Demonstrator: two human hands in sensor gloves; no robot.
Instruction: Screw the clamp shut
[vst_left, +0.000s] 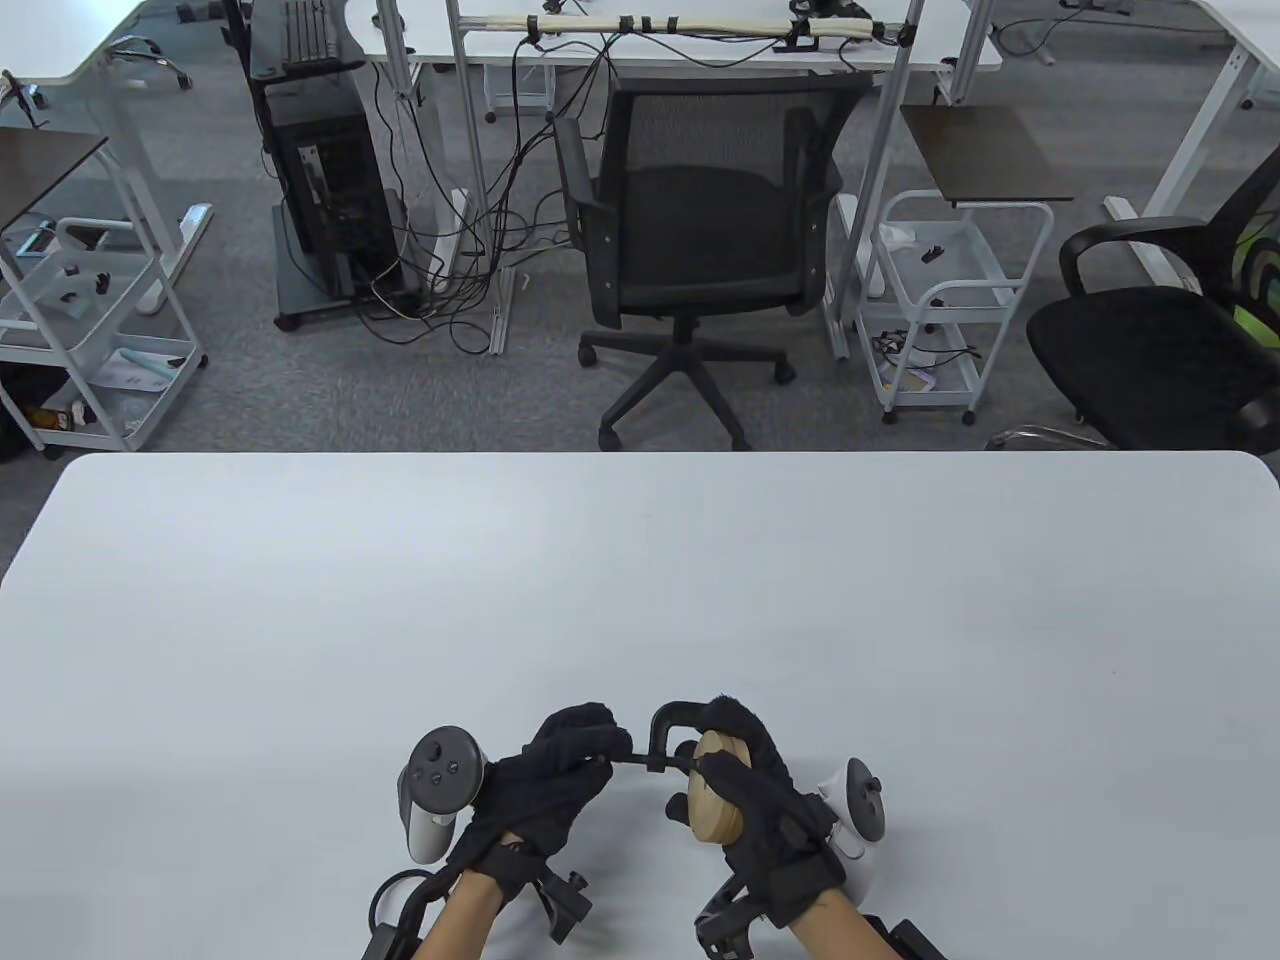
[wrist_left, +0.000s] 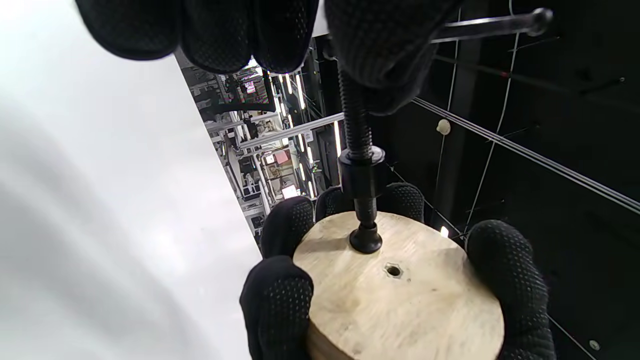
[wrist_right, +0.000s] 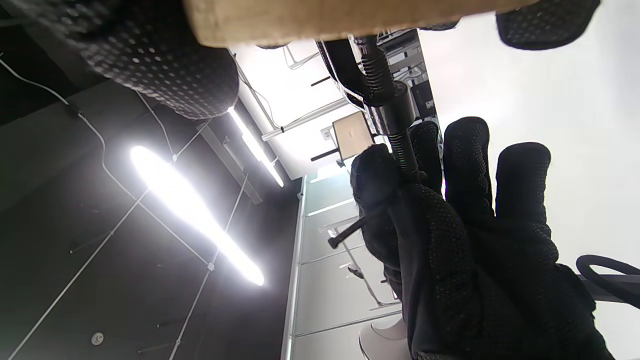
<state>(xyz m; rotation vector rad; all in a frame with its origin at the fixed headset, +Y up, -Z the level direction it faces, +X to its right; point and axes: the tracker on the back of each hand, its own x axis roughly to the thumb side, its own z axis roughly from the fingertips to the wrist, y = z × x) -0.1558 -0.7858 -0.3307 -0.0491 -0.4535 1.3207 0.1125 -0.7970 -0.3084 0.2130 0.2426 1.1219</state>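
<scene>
A black C-clamp (vst_left: 668, 738) sits over a round wooden disc (vst_left: 715, 802), held just above the table's near edge. My right hand (vst_left: 740, 775) grips the disc around its rim, with the clamp frame against its fingers. My left hand (vst_left: 598, 757) pinches the handle end of the clamp's threaded screw (wrist_left: 356, 125). In the left wrist view the screw's pad (wrist_left: 366, 240) touches the flat face of the disc (wrist_left: 400, 300), beside a small centre hole. The sliding handle bar (wrist_left: 492, 24) sticks out past my left fingers. The right wrist view shows the screw (wrist_right: 397, 131) running into the left hand.
The white table (vst_left: 640, 600) stretches far and to both sides of my hands. A black office chair (vst_left: 700, 230) and white carts (vst_left: 940, 300) stand on the floor beyond the far edge.
</scene>
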